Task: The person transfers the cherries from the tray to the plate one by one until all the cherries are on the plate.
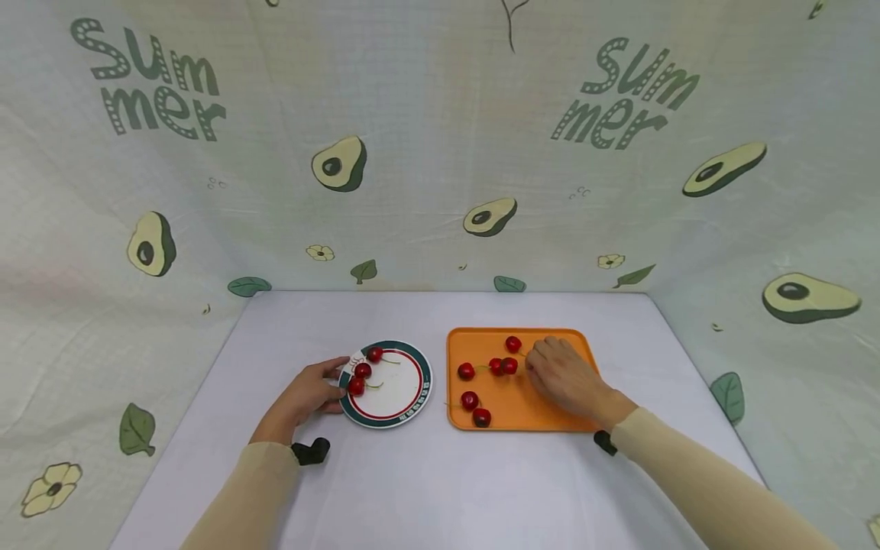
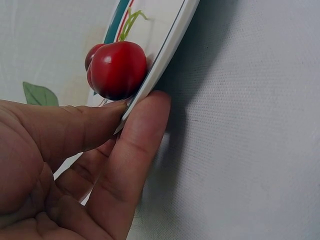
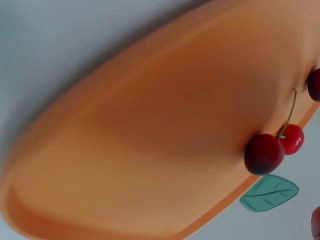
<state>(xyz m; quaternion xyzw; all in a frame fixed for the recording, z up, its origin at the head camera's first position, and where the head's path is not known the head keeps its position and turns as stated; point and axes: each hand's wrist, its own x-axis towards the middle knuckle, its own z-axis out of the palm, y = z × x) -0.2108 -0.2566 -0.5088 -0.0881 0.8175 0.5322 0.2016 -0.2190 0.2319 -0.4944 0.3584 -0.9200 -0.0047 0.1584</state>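
At the left, my left hand (image 1: 311,395) grips the rim of a round white plate (image 1: 395,386) with a green border and red ring. In the left wrist view the thumb lies on top of the rim, with a finger (image 2: 145,130) beneath it. Red cherries (image 1: 362,370) with green stems sit on the plate near that hand. My right hand (image 1: 565,376) is over the right part of an orange tray (image 1: 509,416), fingers bent downward beside a stemmed cherry (image 1: 512,344). Its fingertips are hidden in the head view, so a hold on anything cannot be made out.
Several more cherries (image 1: 470,401) lie in the tray's left and middle parts. Plate and tray stand side by side on a white table (image 1: 385,489), a narrow gap between them. A printed cloth (image 1: 412,153) with avocados and leaves hangs behind and at both sides.
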